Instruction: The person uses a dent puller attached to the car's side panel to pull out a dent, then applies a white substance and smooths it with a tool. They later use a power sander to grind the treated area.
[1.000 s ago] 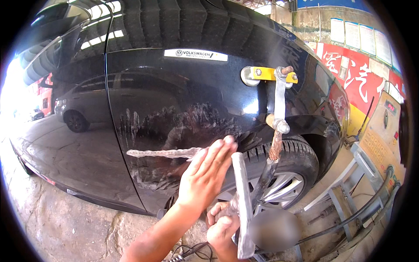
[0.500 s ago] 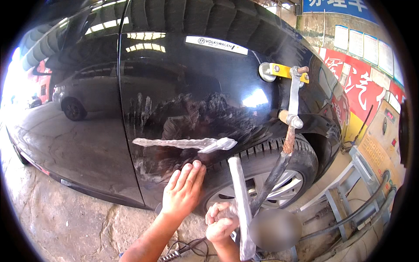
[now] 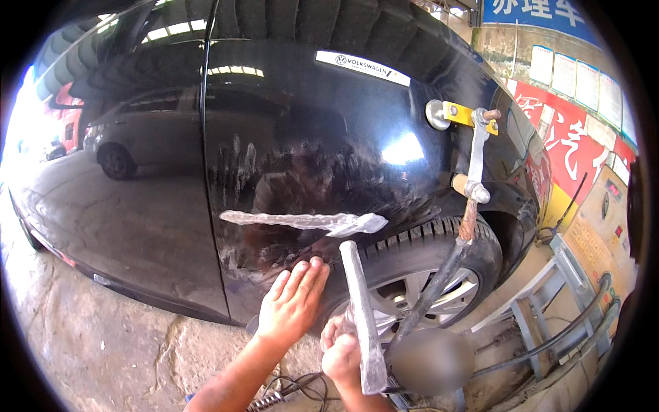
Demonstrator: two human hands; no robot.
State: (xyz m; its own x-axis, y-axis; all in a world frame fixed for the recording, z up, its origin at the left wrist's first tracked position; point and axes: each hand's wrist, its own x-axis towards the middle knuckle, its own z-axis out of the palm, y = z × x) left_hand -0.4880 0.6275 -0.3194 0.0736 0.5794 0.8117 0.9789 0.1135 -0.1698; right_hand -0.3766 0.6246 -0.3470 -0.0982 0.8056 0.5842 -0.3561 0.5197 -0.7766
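My left hand [image 3: 294,301] lies flat, fingers stretched, against the lower part of the black car panel [image 3: 288,130]. Just above it, a long strip of bare, rough silver metal [image 3: 302,221] runs across the paint, with dusty smears around it. Closed around a grey metal hammer [image 3: 362,319], my right hand [image 3: 341,351] is low in front of the wheel. The long hammer head stands nearly upright, its upper end below the right end of the strip. My grip hides part of its handle.
A round silver pad [image 3: 436,115] with a yellow bracket [image 3: 469,115] sits on the panel, joined to a hanging dark cable [image 3: 443,275]. Behind is the tyre [image 3: 489,257]. A control box on a metal frame [image 3: 573,268] stands right; cables [image 3: 295,388] lie on the floor.
The hammer and my right hand have shifted slightly left, and the hammer's upper end is nearer my left hand. My left hand stays flat on the panel. The view has shifted a little.
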